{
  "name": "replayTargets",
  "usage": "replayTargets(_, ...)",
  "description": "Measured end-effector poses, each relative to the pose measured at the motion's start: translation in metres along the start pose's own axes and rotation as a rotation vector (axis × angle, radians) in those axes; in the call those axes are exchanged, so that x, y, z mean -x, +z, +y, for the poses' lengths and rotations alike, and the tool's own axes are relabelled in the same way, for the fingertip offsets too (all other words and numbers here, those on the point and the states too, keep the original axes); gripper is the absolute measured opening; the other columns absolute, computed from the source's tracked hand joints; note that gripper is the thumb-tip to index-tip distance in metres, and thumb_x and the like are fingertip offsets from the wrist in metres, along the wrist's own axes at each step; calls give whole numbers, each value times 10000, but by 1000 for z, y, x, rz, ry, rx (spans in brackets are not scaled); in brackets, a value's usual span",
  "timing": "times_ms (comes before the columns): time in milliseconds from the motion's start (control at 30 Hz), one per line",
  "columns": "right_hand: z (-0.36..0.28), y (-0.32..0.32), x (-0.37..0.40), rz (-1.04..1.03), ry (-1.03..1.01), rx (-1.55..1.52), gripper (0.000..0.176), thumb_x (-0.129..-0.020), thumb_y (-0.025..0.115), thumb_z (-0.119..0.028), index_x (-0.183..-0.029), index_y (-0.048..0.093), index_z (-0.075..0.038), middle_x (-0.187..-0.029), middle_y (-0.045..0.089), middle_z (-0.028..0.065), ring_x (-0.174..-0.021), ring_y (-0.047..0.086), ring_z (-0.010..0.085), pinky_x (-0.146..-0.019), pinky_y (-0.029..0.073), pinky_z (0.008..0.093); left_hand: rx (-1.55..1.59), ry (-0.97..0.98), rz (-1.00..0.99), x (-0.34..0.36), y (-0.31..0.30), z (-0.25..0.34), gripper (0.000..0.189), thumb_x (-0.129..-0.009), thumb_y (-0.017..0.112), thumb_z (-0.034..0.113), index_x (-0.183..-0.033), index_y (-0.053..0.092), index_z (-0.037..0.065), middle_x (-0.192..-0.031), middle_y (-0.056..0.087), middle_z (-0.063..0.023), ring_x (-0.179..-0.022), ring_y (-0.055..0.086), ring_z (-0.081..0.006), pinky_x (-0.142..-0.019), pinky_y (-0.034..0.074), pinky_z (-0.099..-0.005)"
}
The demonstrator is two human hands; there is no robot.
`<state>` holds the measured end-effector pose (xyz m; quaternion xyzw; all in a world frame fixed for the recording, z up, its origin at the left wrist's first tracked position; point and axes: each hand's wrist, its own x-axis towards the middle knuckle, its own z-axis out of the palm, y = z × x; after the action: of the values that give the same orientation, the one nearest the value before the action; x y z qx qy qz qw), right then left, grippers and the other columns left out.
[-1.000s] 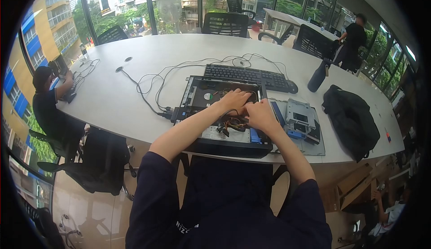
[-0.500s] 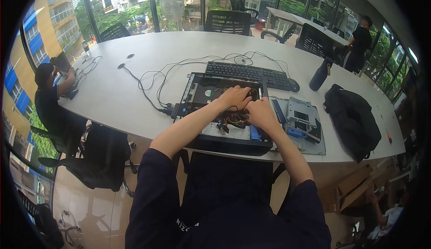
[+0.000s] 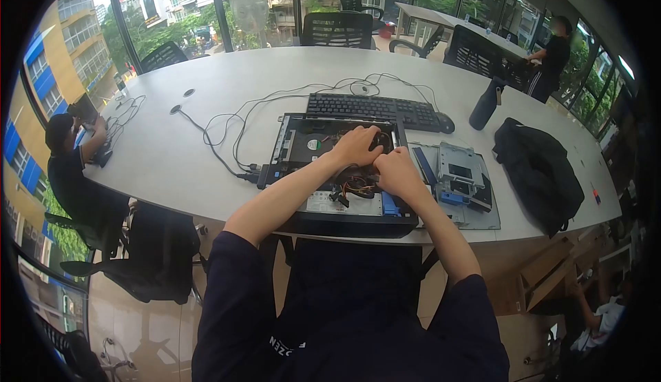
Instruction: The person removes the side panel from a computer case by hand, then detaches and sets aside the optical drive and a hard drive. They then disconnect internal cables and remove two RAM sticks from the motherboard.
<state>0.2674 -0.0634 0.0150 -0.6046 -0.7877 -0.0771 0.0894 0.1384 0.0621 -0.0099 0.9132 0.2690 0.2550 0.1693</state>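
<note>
An opened desktop computer case [image 3: 289,141] lies on the table before me, its inside exposed. My left hand [image 3: 357,146] reaches into the far right part of the case, fingers curled down around a dark part I cannot identify. Close beside it, my right hand [image 3: 397,170] is closed at the case's right side, its fingertips hidden in the interior. Bundled orange and black wires [image 3: 359,185] lie just below my hands. A blue plastic piece [image 3: 390,205] sits at the near right corner of the case.
Behind the case are a black keyboard [image 3: 354,105] and a mouse [image 3: 445,126]. To the right lie a metal drive bracket [image 3: 457,168] on a flat panel [image 3: 488,215], a dark bottle [image 3: 487,106] and a black bag [image 3: 537,175]. Cables [image 3: 237,124] trail leftward. Other people sit and stand around.
The view has shifted slightly. Both hands stay in nearly the same place inside the case, with only small finger movement.
</note>
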Motion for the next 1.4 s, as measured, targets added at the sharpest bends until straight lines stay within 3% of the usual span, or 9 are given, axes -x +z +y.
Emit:
replayTargets(233,-3,-6,2,5,-5,-9,90,-702,716,-138,-746,731,-61,-694,699,132,-749,710,291,-954,442,389,88,49,97,-1,2,-2,447,-886,649,279,-1242,551,28,-1047,646,-193,-1054,606,-346,-919,491,-429)
replayTargets(333,-3,-7,1,0,21,13,91,-698,704,-130,-764,726,-71,-713,705,128,-757,710,288,-943,444,385,131,113,168,-5,2,-5,445,-870,685,228,-1242,550,25,-1029,637,-169,-966,635,-294,-851,521,-388)
replayTargets(400,-4,-8,2,-1,20,18,98,-695,699,-125,-772,724,-70,-718,706,130,-760,711,288,-942,445,385,319,88,136,-5,0,-5,452,-867,714,187,-1245,542,8,-1042,622,-134,-869,654,-212,-778,539,-339)
replayTargets(500,-5,-9,2,-7,22,12,104,-690,690,-111,-779,721,-69,-722,707,134,-763,712,290,-942,446,387,510,-20,105,-3,-3,-3,433,-891,711,141,-1259,535,-3,-1057,603,-109,-842,660,-144,-705,546,-290)
replayTargets(600,-4,-5,1,17,17,-20,98,-688,684,-99,-773,719,-65,-720,705,138,-763,712,295,-940,450,392,692,-135,43,-4,-6,-5,396,-922,683,110,-1268,532,-7,-1071,582,-105,-854,666,-137,-672,567,-272)
replayTargets(833,-2,-2,3,97,-6,-69,71,-705,678,-90,-751,718,-51,-706,699,145,-752,707,313,-930,465,416,749,-264,8,-9,5,-14,386,-935,677,105,-1269,526,-17,-1124,567,-126,-837,673,-164,-654,621,-290)
replayTargets(1000,0,0,0,130,11,-138,75,-726,688,-105,-762,719,-48,-710,695,154,-756,703,319,-914,468,422,757,-414,-7,-12,9,-18,371,-949,674,136,-1246,536,-36,-1027,627,-119,-836,674,-169,-661,622,-301)
replayTargets(1300,-8,-12,2,110,49,-320,117,-779,696,-168,-816,713,-59,-737,698,116,-779,695,305,-864,477,437,770,-393,-99,-15,5,-21,317,-988,624,216,-1172,618,-42,-944,639,-88,-772,656,-141,-648,599,-289)
replayTargets(1400,-5,-10,3,156,42,-336,109,-772,687,-161,-807,708,-60,-701,684,133,-755,694,315,-839,486,446,687,-381,-89,-15,6,-17,314,-991,613,212,-1177,642,-38,-986,661,-92,-774,652,-118,-657,586,-265)
